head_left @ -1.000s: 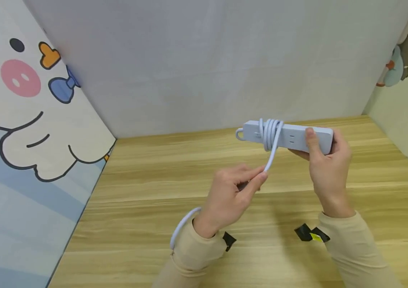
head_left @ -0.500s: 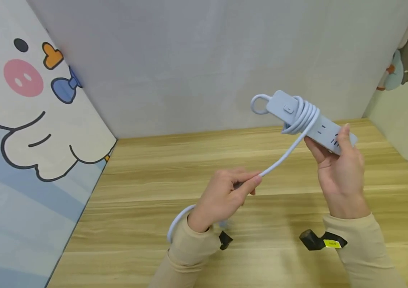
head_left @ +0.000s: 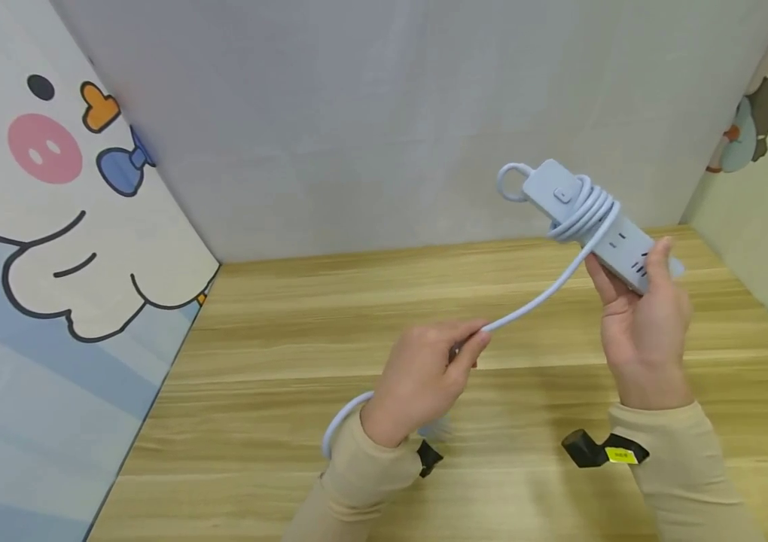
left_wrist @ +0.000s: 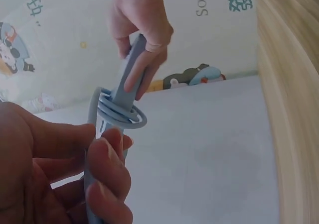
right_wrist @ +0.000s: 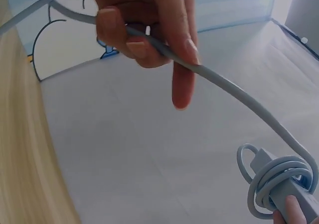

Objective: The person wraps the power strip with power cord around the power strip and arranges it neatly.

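Observation:
A pale blue power strip (head_left: 628, 245) tilts above the table, its switch end up and to the left. My right hand (head_left: 648, 339) grips its lower end, thumb over the socket face. Several cord turns (head_left: 587, 211) wrap round its middle, and a small cord loop (head_left: 511, 182) stands out at the switch end. From the turns, the free cord (head_left: 533, 305) runs down to my left hand (head_left: 421, 376), which pinches it between thumb and fingers. The cord continues behind the left wrist. In the right wrist view, the pinching fingers (right_wrist: 187, 52) show close up.
A wood-grain table (head_left: 255, 324) lies below, with a pale cloth wall (head_left: 384, 150) behind it. Cartoon panels stand at the left (head_left: 120, 248) and right (head_left: 750, 226). Black camera mounts (head_left: 583, 449) sit at both wrists. A blurry pale blue thing (head_left: 434, 427) shows beside the left wrist.
The right hand has moved right and turned the power strip from nearly level to steeply tilted, switch end raised. The cord stretch between the hands has grown longer. The left hand has shifted slightly left.

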The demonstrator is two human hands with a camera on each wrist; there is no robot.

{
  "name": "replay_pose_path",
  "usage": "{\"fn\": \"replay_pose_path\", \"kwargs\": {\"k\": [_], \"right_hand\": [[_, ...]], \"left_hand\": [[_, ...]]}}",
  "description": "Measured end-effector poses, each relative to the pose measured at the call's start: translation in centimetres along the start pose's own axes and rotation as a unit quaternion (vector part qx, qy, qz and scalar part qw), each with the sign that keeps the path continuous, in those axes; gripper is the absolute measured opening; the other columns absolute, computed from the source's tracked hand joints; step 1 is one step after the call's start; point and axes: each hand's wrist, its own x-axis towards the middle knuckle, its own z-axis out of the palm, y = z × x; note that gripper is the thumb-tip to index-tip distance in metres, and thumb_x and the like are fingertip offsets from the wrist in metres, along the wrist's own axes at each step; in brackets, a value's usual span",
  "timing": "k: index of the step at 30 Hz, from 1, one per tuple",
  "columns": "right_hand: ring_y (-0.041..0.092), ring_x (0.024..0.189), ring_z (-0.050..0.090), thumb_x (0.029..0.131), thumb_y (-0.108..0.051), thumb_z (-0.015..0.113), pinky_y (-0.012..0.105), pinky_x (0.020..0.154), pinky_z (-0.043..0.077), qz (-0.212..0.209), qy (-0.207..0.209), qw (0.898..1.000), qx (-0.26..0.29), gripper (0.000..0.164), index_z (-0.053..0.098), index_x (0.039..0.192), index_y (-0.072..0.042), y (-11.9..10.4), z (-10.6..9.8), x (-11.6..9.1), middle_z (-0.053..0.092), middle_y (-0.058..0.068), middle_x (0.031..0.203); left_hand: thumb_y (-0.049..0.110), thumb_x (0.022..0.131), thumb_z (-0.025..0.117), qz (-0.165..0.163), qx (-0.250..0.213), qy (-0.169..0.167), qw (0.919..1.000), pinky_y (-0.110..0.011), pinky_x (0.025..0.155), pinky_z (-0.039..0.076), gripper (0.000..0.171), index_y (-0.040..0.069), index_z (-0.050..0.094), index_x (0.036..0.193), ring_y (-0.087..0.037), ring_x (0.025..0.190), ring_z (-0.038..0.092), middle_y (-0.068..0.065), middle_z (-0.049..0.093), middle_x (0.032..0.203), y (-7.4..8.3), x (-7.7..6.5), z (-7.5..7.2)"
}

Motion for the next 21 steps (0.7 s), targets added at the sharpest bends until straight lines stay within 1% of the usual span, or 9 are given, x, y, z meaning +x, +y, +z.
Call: {"fn": "replay_pose_path", "kwargs": {"k": [3,5,8,11,14,16,17,18,21], "right_hand": [[0.037,0.106,0.072,0.103,-0.016,0.056,0.043,0.088,0.057,-0.049,0.000,0.996,-0.072,0.034,0.043,0.127,0.005,1.4,0.4,-0.5,0.056,0.023,0.127],[0.036,0.107,0.072,0.102,-0.015,0.058,0.043,0.088,0.057,-0.068,0.000,0.992,-0.109,0.035,0.044,0.126,0.007,2.3,0.6,-0.9,0.057,0.024,0.127],[0.033,0.107,0.072,0.101,-0.016,0.060,0.041,0.087,0.057,-0.075,0.001,0.987,-0.142,0.036,0.047,0.125,0.008,3.3,0.7,-1.3,0.059,0.024,0.126],[0.031,0.105,0.073,0.101,-0.018,0.061,0.040,0.087,0.057,-0.075,-0.002,0.985,-0.156,0.037,0.049,0.124,0.009,4.0,0.8,-1.7,0.061,0.024,0.124],[0.031,0.104,0.073,0.101,-0.019,0.061,0.039,0.088,0.057,-0.066,-0.013,0.984,-0.163,0.038,0.049,0.124,0.009,4.3,0.9,-2.0,0.062,0.023,0.122],[0.031,0.104,0.074,0.101,-0.019,0.061,0.039,0.089,0.056,-0.054,-0.026,0.984,-0.166,0.039,0.048,0.125,0.008,4.4,0.9,-2.3,0.062,0.023,0.123],[0.030,0.105,0.073,0.101,-0.020,0.061,0.039,0.089,0.056,-0.047,-0.033,0.985,-0.165,0.039,0.047,0.125,0.008,4.4,1.0,-2.4,0.061,0.023,0.123],[0.030,0.105,0.073,0.101,-0.020,0.060,0.039,0.090,0.056,-0.039,-0.042,0.985,-0.163,0.039,0.047,0.126,0.008,4.4,1.0,-2.4,0.061,0.022,0.123],[0.030,0.109,0.072,0.103,-0.021,0.057,0.038,0.094,0.054,-0.011,-0.063,0.987,-0.144,0.039,0.045,0.129,0.007,4.0,0.9,-2.5,0.058,0.021,0.128]], "left_hand": [[0.019,0.105,0.056,-0.014,0.064,0.031,0.9974,-0.016,0.050,0.038,0.024,0.007,0.075,0.114,-0.005,0.053,0.048,0.002,0.064,0.071,-0.6,0.2,0.4],[0.020,0.106,0.055,-0.033,0.118,0.055,0.9909,-0.017,0.049,0.038,0.025,0.008,0.075,0.116,-0.007,0.055,0.050,0.000,0.067,0.075,-1.1,0.3,0.8],[0.020,0.107,0.054,-0.061,0.190,0.083,0.9764,-0.020,0.046,0.038,0.027,0.007,0.073,0.119,-0.012,0.052,0.051,-0.005,0.070,0.080,-1.8,0.4,1.4],[0.020,0.107,0.053,-0.078,0.255,0.106,0.9581,-0.023,0.047,0.039,0.026,0.007,0.072,0.120,-0.015,0.052,0.054,-0.007,0.072,0.084,-2.5,0.5,1.9],[0.020,0.106,0.053,-0.091,0.303,0.123,0.9406,-0.025,0.049,0.039,0.024,0.008,0.070,0.119,-0.019,0.055,0.060,-0.007,0.072,0.085,-2.9,0.7,2.4],[0.020,0.106,0.053,-0.099,0.318,0.120,0.9350,-0.026,0.051,0.040,0.024,0.009,0.070,0.118,-0.020,0.058,0.063,-0.007,0.073,0.086,-3.1,0.8,2.4],[0.020,0.107,0.053,-0.102,0.312,0.111,0.9381,-0.027,0.051,0.041,0.025,0.009,0.070,0.119,-0.020,0.060,0.064,-0.007,0.074,0.087,-3.2,0.8,2.4],[0.020,0.107,0.052,-0.102,0.297,0.097,0.9443,-0.028,0.051,0.043,0.026,0.008,0.070,0.120,-0.020,0.061,0.064,-0.007,0.074,0.087,-3.2,0.8,2.3],[0.021,0.109,0.046,-0.096,0.210,0.023,0.9727,-0.028,0.061,0.051,0.032,0.006,0.068,0.128,-0.017,0.068,0.064,-0.007,0.073,0.092,-3.3,0.8,1.7]]}}
